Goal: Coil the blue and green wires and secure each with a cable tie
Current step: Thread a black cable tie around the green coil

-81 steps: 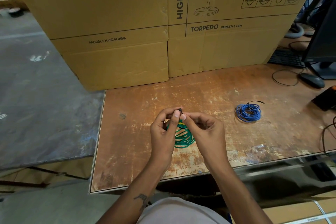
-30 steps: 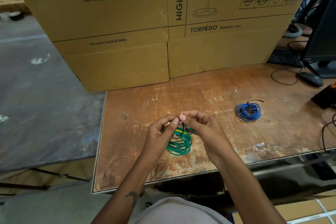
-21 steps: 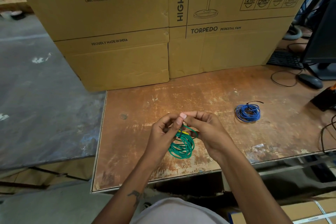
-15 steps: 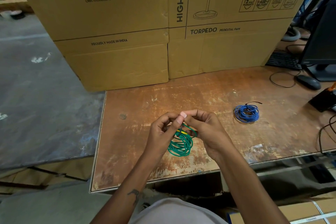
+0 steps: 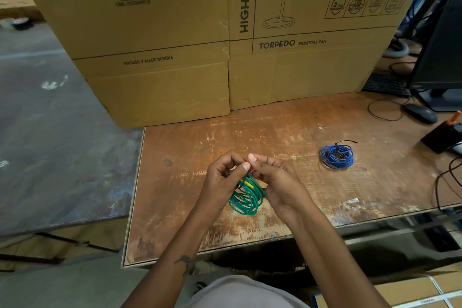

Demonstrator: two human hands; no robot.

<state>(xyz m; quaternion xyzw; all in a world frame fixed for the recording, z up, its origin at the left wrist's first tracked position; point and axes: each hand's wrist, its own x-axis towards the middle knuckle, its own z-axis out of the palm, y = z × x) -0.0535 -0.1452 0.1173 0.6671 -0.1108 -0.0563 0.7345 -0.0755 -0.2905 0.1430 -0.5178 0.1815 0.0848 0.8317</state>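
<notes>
Clearly the green wire coil [image 5: 246, 199] is the piece in hand: it hangs just above the tabletop [image 5: 275, 132] near the front edge, left of the middle, with the left hand [image 5: 221, 182] and right hand [image 5: 277, 182] meeting at its top. Both hands have fingers curled in, pinching at the coil's upper part where a yellow bit shows — whether a cable tie is between the fingertips I cannot tell, as it is too small and hidden. The blue wire coil [image 5: 337, 156] lies flat toward the right edge, well apart from the hands, already bound by a black cable tie [image 5: 346, 142] whose tail sticks out at its top. I judge such wire light and springy: the loops will want to fan open, so the place to hold is across all the turns at one spot, pinched tight, while the tie goes round there. Large cardboard boxes [image 5: 225, 32] stand closed along the back edge — their contents are not visible — and a mouse [image 5: 420, 113] sits at the far right corner.
</notes>
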